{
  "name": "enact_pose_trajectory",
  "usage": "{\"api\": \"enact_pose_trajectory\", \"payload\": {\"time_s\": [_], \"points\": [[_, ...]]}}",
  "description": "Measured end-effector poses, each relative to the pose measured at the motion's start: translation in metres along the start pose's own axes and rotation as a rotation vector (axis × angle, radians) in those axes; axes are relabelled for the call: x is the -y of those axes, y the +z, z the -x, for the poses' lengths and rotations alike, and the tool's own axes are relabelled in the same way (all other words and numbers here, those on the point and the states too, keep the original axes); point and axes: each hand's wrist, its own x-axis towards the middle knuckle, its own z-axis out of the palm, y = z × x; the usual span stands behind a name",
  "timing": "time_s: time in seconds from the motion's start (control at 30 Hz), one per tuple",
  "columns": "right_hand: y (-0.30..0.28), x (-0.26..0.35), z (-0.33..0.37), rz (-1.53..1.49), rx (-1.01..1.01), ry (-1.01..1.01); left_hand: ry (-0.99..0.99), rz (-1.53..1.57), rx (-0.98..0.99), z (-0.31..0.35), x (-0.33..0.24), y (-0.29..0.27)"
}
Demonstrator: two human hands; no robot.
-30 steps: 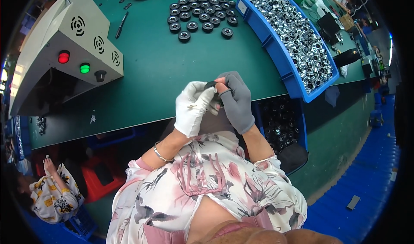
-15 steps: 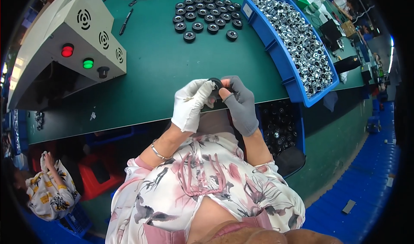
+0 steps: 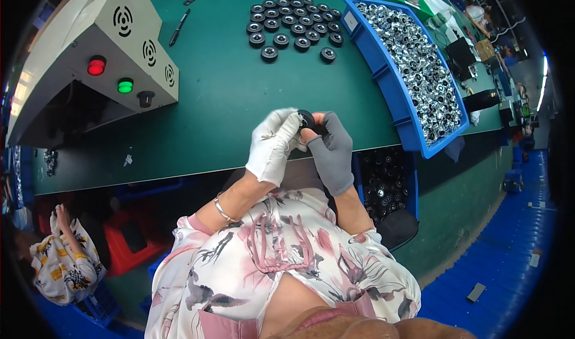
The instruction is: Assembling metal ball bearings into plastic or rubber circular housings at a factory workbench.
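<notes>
In front of my body, above the table's near edge, both hands are closed around a small black wheel (image 3: 306,119). My left hand (image 3: 272,146), in a white glove, pinches its left side. My right hand (image 3: 333,152), in a grey glove with bare thumb and fingertips, grips it from the right. Parts of the wheel are covered by the fingers. Farther back, several similar black wheels (image 3: 288,21) with shiny centres lie grouped on the green table (image 3: 221,99).
To the right stands a blue bin (image 3: 392,84) of shiny metal parts. A beige machine (image 3: 135,57) with red and green buttons occupies the left. Below the table edge, a container (image 3: 414,180) holds black wheels. A pen (image 3: 179,27) lies behind. Another person (image 3: 66,261) sits lower left.
The black wheel has turned a little between my fingers, and its flat side shows differently. Both hands keep hold of it. The whole view has shifted slightly.
</notes>
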Motion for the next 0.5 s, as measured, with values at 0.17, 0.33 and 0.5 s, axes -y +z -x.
{"api": "enact_pose_trajectory", "payload": {"time_s": [0.17, 0.33, 0.5], "points": [[-0.002, -0.002, -0.004, 0.075, -0.033, -0.117, 0.255, -0.406, 0.065, -0.009, -0.008, -0.005], [-0.008, 0.009, -0.010, 0.224, -0.028, -0.212, 0.201, -0.398, 0.135, -0.018, -0.013, -0.010], [-0.014, 0.005, -0.015, -0.249, 0.061, 0.061, -0.108, -0.085, 0.201, -0.017, -0.017, -0.010]]}}
